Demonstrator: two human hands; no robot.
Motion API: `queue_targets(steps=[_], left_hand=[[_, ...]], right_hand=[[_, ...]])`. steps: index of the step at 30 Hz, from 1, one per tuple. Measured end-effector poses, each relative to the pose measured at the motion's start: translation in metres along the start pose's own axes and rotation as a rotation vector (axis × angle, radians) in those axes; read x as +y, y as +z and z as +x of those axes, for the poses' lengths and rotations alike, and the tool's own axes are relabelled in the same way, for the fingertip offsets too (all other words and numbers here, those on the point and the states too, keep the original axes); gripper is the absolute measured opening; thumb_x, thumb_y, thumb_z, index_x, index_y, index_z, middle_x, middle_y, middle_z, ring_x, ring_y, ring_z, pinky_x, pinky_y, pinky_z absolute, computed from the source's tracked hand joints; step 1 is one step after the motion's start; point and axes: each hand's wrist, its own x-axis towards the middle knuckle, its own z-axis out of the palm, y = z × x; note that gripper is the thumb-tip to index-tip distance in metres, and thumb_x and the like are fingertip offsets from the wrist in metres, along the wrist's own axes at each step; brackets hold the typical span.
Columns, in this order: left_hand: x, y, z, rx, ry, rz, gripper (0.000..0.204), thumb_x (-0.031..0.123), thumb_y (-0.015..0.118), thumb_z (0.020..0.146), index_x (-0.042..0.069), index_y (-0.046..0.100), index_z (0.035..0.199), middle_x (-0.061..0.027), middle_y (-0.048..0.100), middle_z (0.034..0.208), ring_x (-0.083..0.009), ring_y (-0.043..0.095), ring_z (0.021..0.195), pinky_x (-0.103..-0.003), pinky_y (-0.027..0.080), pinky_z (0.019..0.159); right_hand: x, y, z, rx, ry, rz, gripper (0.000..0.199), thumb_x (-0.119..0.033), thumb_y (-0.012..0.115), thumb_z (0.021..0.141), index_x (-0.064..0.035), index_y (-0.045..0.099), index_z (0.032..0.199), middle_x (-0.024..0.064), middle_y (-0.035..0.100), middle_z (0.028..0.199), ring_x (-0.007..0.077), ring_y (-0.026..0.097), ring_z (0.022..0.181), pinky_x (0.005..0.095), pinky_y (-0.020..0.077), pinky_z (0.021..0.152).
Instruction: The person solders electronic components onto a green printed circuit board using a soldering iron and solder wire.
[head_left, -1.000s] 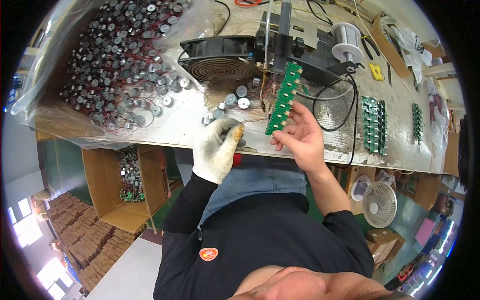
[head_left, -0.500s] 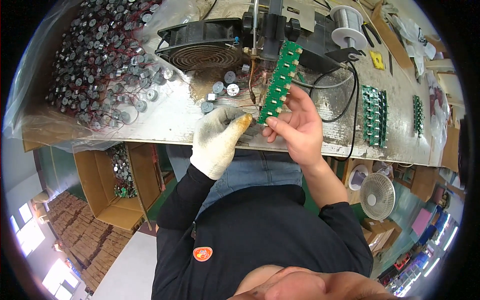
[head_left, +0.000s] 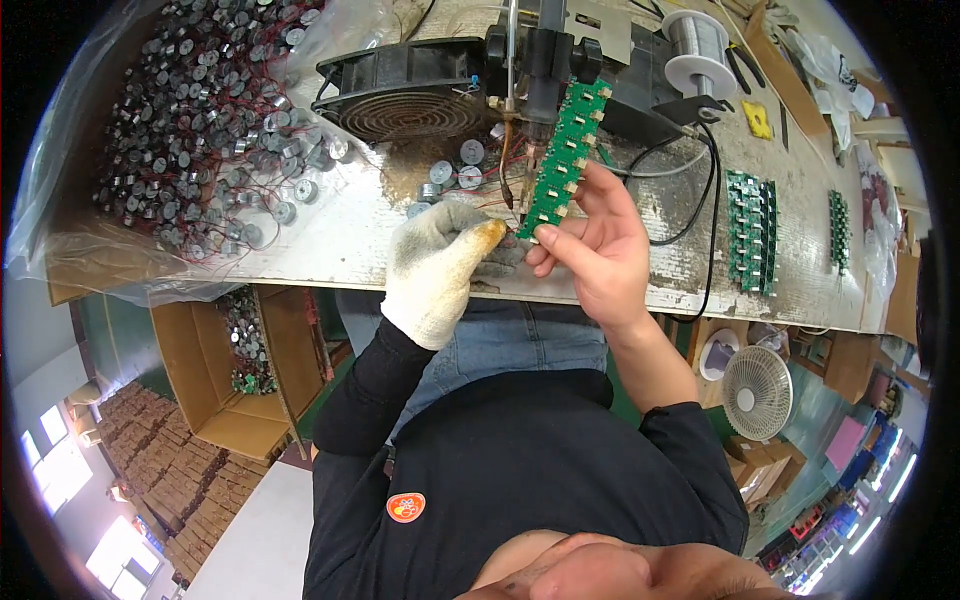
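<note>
My right hand (head_left: 612, 250), bare, grips the lower end of a long green circuit board strip (head_left: 565, 160) between thumb and fingers. The strip stands tilted, with a row of small white connectors along it. My left hand (head_left: 440, 258), in a white glove with stained fingertips, is pinched closed beside the strip's lower end. Thin wires seem to run into that pinch; their ends are hidden by the fingers. Just left of the strip a soldering tip (head_left: 507, 190) points down from a fixed holder. Several round grey discs with wires (head_left: 471, 152) lie beyond the glove.
A big heap of wired discs (head_left: 200, 110) covers the table's left on plastic film. At the back stand a black fan (head_left: 405, 95) and a solder wire spool (head_left: 697, 45). More green boards (head_left: 750, 232) lie at right, past a black cable (head_left: 712, 220). An open carton (head_left: 215, 370) stands below left.
The board strip has shifted slightly up and to the right at its top. Loose discs near the glove have moved a little. Both hands keep their closed grip.
</note>
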Motion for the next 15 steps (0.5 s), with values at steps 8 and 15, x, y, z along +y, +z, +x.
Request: queue_targets(steps=[8, 15], left_hand=[[0.008, 0.005, -0.002, 0.018, -0.077, -0.047, 0.014, 0.012, 0.059, 0.089, -0.001, 0.061, 0.094, -0.0062, 0.065, 0.084, -0.0112, 0.063, 0.073, -0.024, 0.051, 0.065], [-0.005, 0.0, 0.0, 0.033, -0.039, 0.004, 0.013, 0.011, 0.061, 0.088, -0.001, 0.062, 0.091, -0.0061, 0.065, 0.081, -0.0109, 0.062, 0.073, -0.024, 0.05, 0.064]], right_hand=[[-0.002, 0.001, 0.001, -0.007, -0.007, 0.0, 0.061, 0.013, 0.057, 0.081, -0.0008, 0.031, 0.135, 0.0167, 0.051, 0.115, 0.0199, 0.065, 0.073, 0.0259, 0.0552, 0.055], [0.004, -0.003, -0.002, 0.001, 0.005, -0.007, 0.063, 0.013, 0.058, 0.081, -0.001, 0.03, 0.135, 0.0171, 0.051, 0.117, 0.0203, 0.066, 0.073, 0.0261, 0.0553, 0.055]])
